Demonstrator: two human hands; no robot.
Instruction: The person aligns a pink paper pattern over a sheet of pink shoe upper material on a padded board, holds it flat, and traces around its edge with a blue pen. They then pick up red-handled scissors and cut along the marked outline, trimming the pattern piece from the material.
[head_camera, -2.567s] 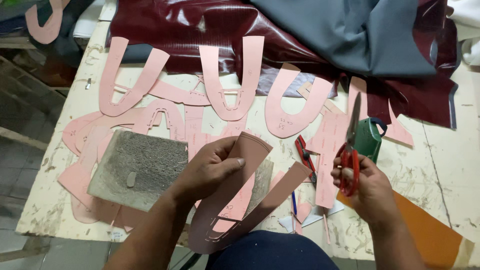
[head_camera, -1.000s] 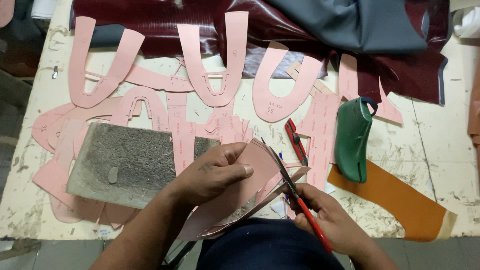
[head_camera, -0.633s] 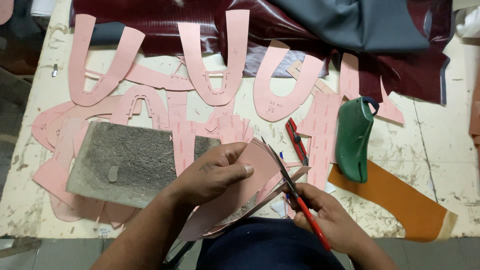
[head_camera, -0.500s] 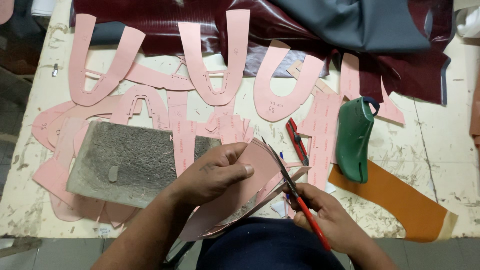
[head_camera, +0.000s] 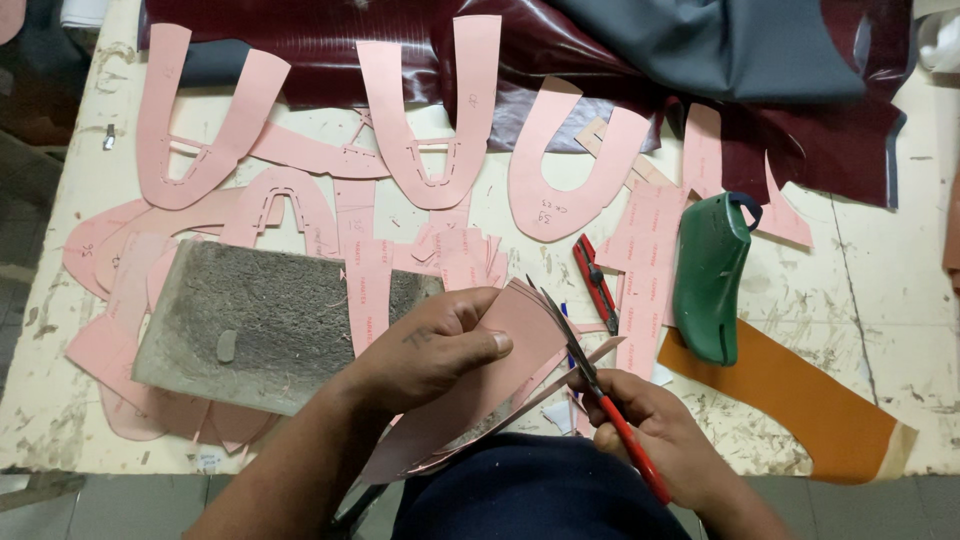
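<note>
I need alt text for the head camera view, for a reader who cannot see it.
Seen from above, the left hand holds a pink paper pattern piece while the right hand cuts its edge with red-handled scissors. On the worn white table lie more pink U-shaped patterns, a grey block, a green shoe last and dark red leather.
</note>
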